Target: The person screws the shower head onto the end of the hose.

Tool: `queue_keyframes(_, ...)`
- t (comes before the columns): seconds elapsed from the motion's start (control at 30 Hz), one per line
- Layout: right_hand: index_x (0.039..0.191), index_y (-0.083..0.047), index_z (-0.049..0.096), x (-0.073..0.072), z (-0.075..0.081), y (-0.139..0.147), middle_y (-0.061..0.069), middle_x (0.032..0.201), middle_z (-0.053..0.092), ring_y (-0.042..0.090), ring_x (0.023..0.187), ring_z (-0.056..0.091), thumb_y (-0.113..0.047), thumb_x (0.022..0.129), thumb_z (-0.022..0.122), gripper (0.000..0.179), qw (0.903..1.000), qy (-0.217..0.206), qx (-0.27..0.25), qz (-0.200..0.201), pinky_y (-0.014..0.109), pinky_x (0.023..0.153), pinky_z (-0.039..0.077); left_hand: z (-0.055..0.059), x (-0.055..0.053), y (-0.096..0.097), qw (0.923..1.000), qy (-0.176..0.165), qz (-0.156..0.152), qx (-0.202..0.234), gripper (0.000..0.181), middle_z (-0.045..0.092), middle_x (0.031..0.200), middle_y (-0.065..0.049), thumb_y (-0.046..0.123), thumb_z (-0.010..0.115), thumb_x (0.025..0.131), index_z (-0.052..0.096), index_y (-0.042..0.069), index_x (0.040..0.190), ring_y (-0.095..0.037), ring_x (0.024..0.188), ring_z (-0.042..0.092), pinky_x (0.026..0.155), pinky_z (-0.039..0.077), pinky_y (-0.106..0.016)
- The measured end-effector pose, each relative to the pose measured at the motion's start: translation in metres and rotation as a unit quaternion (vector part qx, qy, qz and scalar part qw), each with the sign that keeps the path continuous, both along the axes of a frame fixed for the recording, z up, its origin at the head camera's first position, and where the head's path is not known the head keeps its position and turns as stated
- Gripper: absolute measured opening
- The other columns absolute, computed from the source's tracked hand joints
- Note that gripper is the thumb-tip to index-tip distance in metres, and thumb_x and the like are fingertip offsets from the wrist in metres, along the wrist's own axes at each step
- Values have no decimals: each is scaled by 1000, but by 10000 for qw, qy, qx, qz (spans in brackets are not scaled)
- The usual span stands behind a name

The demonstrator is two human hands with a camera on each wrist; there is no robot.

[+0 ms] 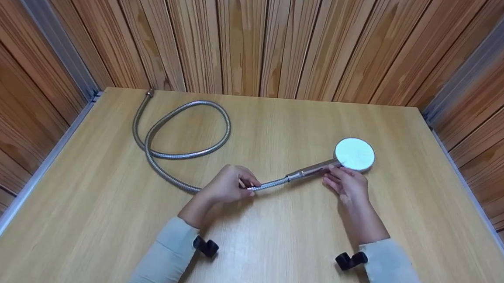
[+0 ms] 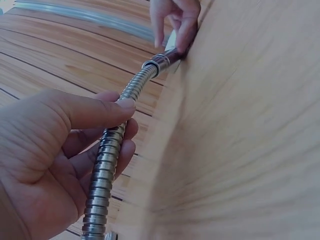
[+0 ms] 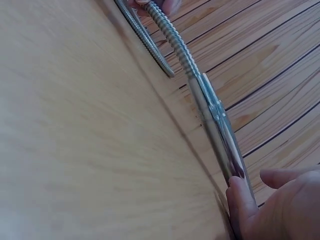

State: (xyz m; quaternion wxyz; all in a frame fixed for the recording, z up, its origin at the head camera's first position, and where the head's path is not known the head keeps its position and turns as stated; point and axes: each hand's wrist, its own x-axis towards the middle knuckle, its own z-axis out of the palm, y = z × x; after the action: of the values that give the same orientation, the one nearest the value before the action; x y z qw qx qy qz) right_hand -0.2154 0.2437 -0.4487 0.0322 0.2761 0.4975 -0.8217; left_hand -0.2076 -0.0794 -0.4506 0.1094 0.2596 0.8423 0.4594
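A chrome hand shower (image 1: 354, 154) with a round pale face lies right of the middle of the table. Its handle (image 3: 222, 145) joins a ribbed metal hose (image 1: 183, 157), which loops away to the left. My left hand (image 1: 229, 184) pinches the hose a short way from that joint, thumb on one side and fingers curled behind, as the left wrist view shows. Beside the shower's round head, my right hand (image 1: 348, 182) touches the handle with its fingers. In the right wrist view, one finger lies against the handle while another stands apart from it.
The hose's far end, a metal nut (image 1: 150, 92), lies at the back edge of the wooden table (image 1: 271, 247). Wood-panelled walls (image 1: 258, 37) enclose the back and both sides, with metal strips (image 1: 53, 28) at the corners.
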Motion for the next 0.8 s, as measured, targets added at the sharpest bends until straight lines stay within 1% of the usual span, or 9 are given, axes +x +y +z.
queue_keyframes(0.1, 106, -2, 49, 1, 1, 7, 9, 83, 66, 21, 78, 69, 0, 90, 67, 25, 9997, 26, -102, 241, 36, 79, 56, -1, -3, -3, 9998, -43, 180, -16, 22, 68, 89, 5, -4, 75, 81, 78, 11, 96, -12, 82, 63, 72, 55, -28)
queue_keyframes(0.2, 108, -4, 51, 0, 0, 11, 10, 88, 67, 22, 84, 69, -6, 91, 68, 24, 9980, 50, -190, 607, 36, 83, 55, -2, -6, -6, 9994, -25, 346, -27, 21, 68, 88, 4, -4, 75, 81, 77, 10, 96, -14, 82, 63, 72, 54, -29)
queue_keyframes(0.27, 108, -5, 52, 0, -1, 14, 11, 91, 67, 23, 87, 69, -8, 92, 68, 23, 9967, 68, -323, 748, 37, 86, 54, -3, -8, -7, 9989, -26, 467, -73, 22, 67, 88, 3, -4, 75, 82, 77, 11, 97, -14, 82, 62, 71, 54, -29)
queue_keyframes(0.37, 113, -3, 53, 0, -2, 18, 13, 97, 67, 25, 91, 69, -11, 95, 64, 23, 9954, 29, -529, 798, 39, 88, 53, -6, -10, -9, 9975, -104, 673, -203, 23, 66, 90, 3, -5, 73, 83, 77, 12, 98, -15, 84, 61, 71, 53, -29)
queue_keyframes(0.43, 120, -2, 51, 1, -3, 21, 14, 100, 66, 26, 94, 68, -12, 98, 59, 26, 9945, 42, -590, 859, 40, 89, 52, -9, -11, -9, 9966, -68, 745, -332, 24, 65, 92, 2, -6, 70, 84, 77, 12, 98, -15, 85, 61, 73, 53, -30)
queue_keyframes(0.5, 126, -1, 48, 3, -4, 22, 14, 104, 65, 26, 96, 67, -14, 100, 55, 30, 9939, 78, -565, 942, 39, 90, 52, -11, -12, -9, 9957, 15, 770, -509, 25, 65, 93, 2, -7, 67, 85, 77, 11, 99, -15, 86, 61, 76, 53, -31)
queue_keyframes(0.6, 130, 1, 45, 5, -3, 25, 14, 107, 64, 26, 99, 67, -14, 102, 51, 33, 9927, 206, -496, 1081, 39, 92, 51, -14, -13, -9, 9938, 200, 754, -791, 28, 66, 95, 1, -9, 64, 85, 77, 10, 100, -15, 88, 60, 81, 52, -32)
queue_keyframes(0.67, 130, 1, 46, 5, -3, 25, 15, 108, 64, 26, 99, 66, -14, 102, 52, 33, 9919, 305, -456, 1143, 39, 92, 51, -15, -12, -9, 9921, 288, 758, -952, 29, 66, 96, 0, -10, 64, 84, 76, 10, 101, -15, 88, 59, 82, 52, -33)
queue_keyframes(0.8, 126, 3, 46, 6, 0, 24, 14, 104, 64, 25, 96, 67, -13, 100, 54, 32, 9889, 595, -350, 1318, 40, 91, 52, -15, -12, -7, 9879, 685, 694, -1204, 27, 68, 97, -2, -9, 66, 83, 76, 8, 100, -17, 88, 61, 82, 53, -35)
